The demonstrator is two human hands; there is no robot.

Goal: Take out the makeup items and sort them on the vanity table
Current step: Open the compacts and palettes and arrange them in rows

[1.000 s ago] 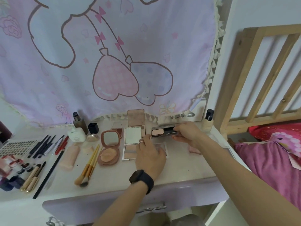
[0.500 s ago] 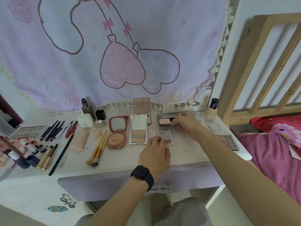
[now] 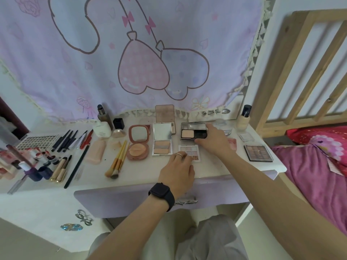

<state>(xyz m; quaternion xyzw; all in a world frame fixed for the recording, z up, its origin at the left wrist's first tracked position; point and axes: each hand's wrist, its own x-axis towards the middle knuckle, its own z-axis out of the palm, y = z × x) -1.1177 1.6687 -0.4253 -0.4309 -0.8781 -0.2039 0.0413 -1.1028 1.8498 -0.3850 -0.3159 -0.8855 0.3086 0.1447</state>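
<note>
An open black compact (image 3: 193, 131) with a beige pan lies at the back of the white vanity table (image 3: 142, 177). My right hand (image 3: 216, 141) grips its right end, thumb at the near edge and index finger at the far corner. A small pastel eyeshadow palette (image 3: 190, 149) lies just in front of it. My left hand (image 3: 178, 169), with a ring and a black watch, has its curled fingers on that palette's near edge. To the left stand an open white square compact (image 3: 162, 140) and an open round pink compact (image 3: 138, 143).
Brushes (image 3: 117, 162), a pink bottle (image 3: 95, 152), pencils (image 3: 69, 139) and lipsticks (image 3: 37, 158) lie in rows on the left. A dark eyeshadow palette (image 3: 258, 152) and a foundation bottle (image 3: 244, 119) sit on the right. A bed (image 3: 319, 175) with a wooden frame (image 3: 300, 72) adjoins the table's right edge.
My left hand has drawn back toward me and uncovered the small palette. The black compact went from lifted to lying flat on the table under my right hand. The view has pulled back.
</note>
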